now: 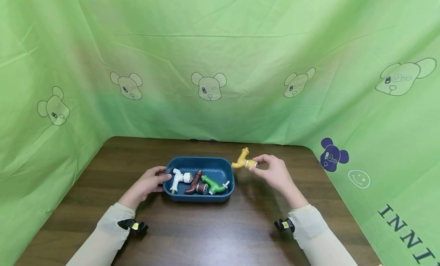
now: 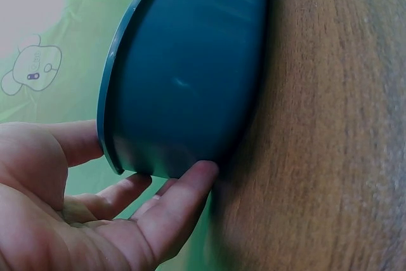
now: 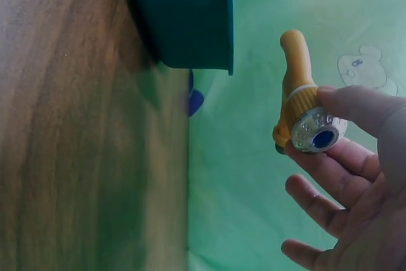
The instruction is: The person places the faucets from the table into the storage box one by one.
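Note:
A blue plastic basin (image 1: pixel 199 198) stands on the table, and my left hand (image 1: pixel 150 182) grips its left end, thumb at the rim and fingers against the outer wall. Inside lie a white tap (image 1: pixel 177 179), a dark brown tap (image 1: pixel 195 182) and a green tap (image 1: pixel 214 186), side by side. My right hand (image 1: pixel 275 174) pinches a yellow tap (image 1: pixel 242 160) by its ribbed handle between thumb and fingers. This tap is held in the air just past the basin's right end, its spout towards the rim. In the right wrist view, the yellow tap (image 3: pixel 297 68) shows a blue-centred handle cap.
The brown wooden table (image 1: pixel 192 231) extends around the basin. A green cloth (image 1: pixel 206 117) printed with bear heads hangs behind it and along both sides. Black straps with small cameras sit on both wrists.

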Motion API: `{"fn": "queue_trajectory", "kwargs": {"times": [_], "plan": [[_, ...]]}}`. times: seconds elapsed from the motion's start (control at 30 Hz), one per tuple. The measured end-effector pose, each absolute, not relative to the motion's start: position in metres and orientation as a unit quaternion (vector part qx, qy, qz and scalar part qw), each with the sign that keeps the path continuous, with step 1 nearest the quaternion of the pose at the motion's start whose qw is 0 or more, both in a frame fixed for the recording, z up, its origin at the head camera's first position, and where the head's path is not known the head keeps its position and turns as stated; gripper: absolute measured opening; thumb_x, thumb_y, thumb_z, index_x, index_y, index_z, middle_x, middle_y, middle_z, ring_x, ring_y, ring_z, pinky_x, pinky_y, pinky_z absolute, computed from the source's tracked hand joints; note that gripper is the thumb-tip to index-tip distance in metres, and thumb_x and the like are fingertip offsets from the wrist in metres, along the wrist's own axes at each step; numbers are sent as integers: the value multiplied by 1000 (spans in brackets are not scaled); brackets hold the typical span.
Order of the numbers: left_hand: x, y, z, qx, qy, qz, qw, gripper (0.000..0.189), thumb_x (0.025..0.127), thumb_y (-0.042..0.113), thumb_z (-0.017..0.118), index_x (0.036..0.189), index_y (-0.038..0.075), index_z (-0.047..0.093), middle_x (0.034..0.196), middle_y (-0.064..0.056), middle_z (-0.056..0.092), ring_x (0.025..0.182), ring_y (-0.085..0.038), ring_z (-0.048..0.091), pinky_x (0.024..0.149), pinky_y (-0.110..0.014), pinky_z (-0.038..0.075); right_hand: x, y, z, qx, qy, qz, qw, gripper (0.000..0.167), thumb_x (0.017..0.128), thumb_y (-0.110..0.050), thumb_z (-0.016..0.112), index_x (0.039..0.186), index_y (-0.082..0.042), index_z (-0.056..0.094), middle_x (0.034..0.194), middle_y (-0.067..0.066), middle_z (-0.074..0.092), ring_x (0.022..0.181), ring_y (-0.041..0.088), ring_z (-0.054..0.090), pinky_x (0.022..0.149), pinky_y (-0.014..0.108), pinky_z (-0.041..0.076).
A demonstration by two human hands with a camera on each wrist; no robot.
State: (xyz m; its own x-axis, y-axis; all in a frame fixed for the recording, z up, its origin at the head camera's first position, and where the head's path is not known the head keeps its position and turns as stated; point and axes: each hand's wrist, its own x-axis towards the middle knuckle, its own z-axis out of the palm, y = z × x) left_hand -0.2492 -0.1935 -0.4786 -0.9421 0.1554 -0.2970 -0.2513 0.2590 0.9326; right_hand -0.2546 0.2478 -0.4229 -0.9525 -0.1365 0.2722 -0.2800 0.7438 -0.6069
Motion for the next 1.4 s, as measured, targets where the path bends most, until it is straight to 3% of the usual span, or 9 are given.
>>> {"fn": "queue_trajectory", "kwargs": {"times": [1.4], "plan": [[-248, -191, -478, -22, 778, 607, 163, 60, 104, 21, 61, 152, -5, 37, 142, -27, 51, 122, -35, 60, 89, -47, 60, -274, 231, -398, 207, -907, 364, 31, 34, 83, -33, 86, 112, -19, 76, 112, 2, 73, 117, 27, 62, 106, 57, 45]]}}
